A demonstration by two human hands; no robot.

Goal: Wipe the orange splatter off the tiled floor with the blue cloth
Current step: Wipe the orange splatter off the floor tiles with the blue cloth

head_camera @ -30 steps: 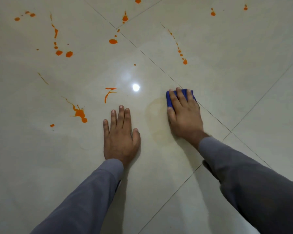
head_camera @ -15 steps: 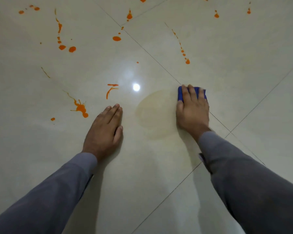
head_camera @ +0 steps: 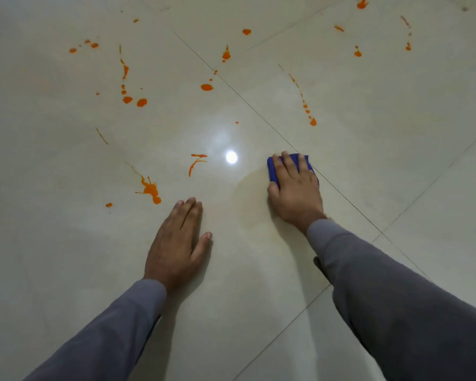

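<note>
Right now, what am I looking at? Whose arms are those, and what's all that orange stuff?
A person wears a camera on their head, so you see their own arms from above as they look down. The left hand lies flat on the shiny tiled floor, fingers straight, holding nothing. The right hand presses a folded blue cloth onto the floor. The orange splatter is spilled drops and streaks waiting to be wiped. Beside the cloth is a faint yellowish smear. The bright spot is a light's reflection.

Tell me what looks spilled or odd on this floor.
Orange splatter dots and streaks the tiled floor, mostly ahead and left of the hands. A faint yellowish smear lies beside the blue cloth under the right hand, likely wiped residue.
</note>
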